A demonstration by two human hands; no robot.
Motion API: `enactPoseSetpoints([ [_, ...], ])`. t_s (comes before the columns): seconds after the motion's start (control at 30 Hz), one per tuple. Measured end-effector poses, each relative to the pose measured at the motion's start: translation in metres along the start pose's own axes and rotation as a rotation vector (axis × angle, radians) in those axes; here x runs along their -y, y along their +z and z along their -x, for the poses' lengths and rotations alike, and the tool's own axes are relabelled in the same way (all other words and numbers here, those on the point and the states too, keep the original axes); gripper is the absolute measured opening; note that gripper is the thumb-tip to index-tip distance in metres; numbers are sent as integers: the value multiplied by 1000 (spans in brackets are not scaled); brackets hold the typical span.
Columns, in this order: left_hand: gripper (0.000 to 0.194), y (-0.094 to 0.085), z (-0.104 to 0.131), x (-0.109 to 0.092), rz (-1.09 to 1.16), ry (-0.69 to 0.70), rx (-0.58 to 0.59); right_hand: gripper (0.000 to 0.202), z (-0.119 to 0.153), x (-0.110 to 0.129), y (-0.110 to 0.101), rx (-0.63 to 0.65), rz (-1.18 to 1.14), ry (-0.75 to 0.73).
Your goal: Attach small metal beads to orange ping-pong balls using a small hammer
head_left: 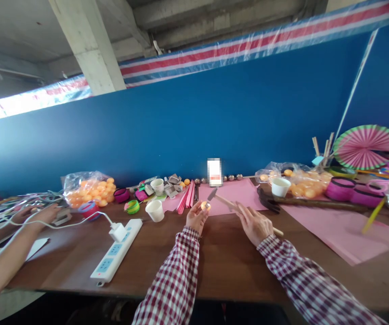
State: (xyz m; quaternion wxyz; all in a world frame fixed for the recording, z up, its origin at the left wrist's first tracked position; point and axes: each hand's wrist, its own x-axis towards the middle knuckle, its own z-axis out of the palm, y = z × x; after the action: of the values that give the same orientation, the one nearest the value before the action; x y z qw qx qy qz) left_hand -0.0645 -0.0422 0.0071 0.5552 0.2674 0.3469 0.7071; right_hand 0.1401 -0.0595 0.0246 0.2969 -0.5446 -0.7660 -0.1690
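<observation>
Partition [187, 126]: blue, upright, behind the table.

Table [221, 271]: brown top, crowded along its far side.

Sheet [241, 194]: pink, flat on the table, beyond the hands. A second sheet [339, 230] lies to the right.

Fan [367, 146]: pink with green rim, spread, far right.

Bag [87, 194]: clear, filled with orange balls, left; another bag [311, 185], similar, right.

Power strip [116, 255]: white, one plug in, left of the left sleeve.

Right hand [257, 225]: fingers wrapped closely about the hammer's handle, whose end shows past the palm.

Left hand [196, 217]: fingertips drawn narrow, pinching the ball, raised over the table's middle.

Co-worker's hand [50, 213]: far left, among cables.

Hammer [227, 202]: pale wooden handle, grey head angled toward the left hand, just beside the ball; contact cannot be told.

Cup [154, 211]: white, upright, left of the left hand.

Ball [205, 206]: orange, in the left fingertips; a small grey patch on it, too small to identify.

Step in hand, as judged: hammer head being lined up with the held ball. Next move calls for a steady pinch, fingertips clear of the head, and a light, controlled right wrist.
</observation>
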Motion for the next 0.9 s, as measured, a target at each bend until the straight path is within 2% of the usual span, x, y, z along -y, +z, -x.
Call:
enactPoseSetpoints([
  [0.23, 37, 1, 1, 0, 61, -30, 25, 37, -1, 5, -3, 65, 29, -75],
  [0.37, 33, 3, 2, -1, 41, -9, -5, 38, -1, 7, -10, 74, 12, -6],
  [0.5, 29, 4, 3, -2, 27, -4, -42, 38, -1, 5, -9, 66, -18, 25],
  [0.7, 35, 0, 1, 0, 30, -28, 6, 39, -1, 3, -1, 143, -16, -24],
  [0.9, 37, -1, 1, -1, 71, -31, -9, 39, -2, -2, -2, 128, -36, 64],
])
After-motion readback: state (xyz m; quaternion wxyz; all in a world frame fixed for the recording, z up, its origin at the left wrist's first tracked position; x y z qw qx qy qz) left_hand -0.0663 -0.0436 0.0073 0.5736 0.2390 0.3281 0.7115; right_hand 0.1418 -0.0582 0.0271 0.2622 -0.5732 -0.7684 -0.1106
